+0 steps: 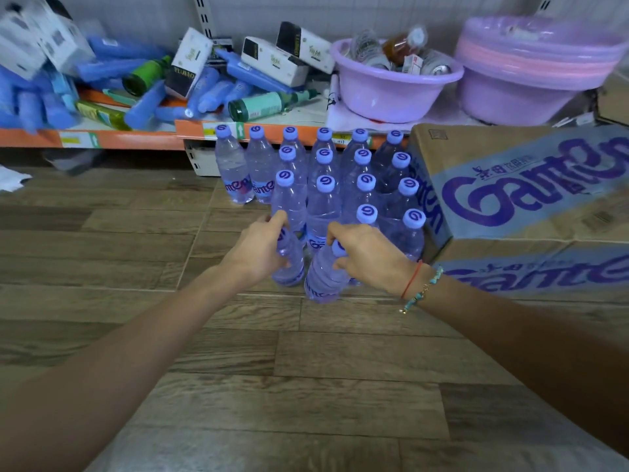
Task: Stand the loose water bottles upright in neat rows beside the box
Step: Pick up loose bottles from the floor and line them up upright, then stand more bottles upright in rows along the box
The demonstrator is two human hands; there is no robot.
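Several clear water bottles point(325, 185) with pale blue caps stand upright in rows on the wooden floor, left of a cardboard box point(531, 185) printed with purple letters. My left hand point(262, 248) grips the neck of one bottle point(289, 267) at the front left of the group. My right hand point(366, 255) holds the top of another bottle point(325, 279) just to its right, slightly tilted, its cap partly covered by my fingers. Both bottles sit in the front row, close together.
A low orange-edged shelf point(136, 139) behind the bottles carries blue packs, green bottles and white cartons. Two lilac plastic basins point(391, 86) stand on the shelf to the right. Wooden floor point(306, 386) stretches in front of the bottles.
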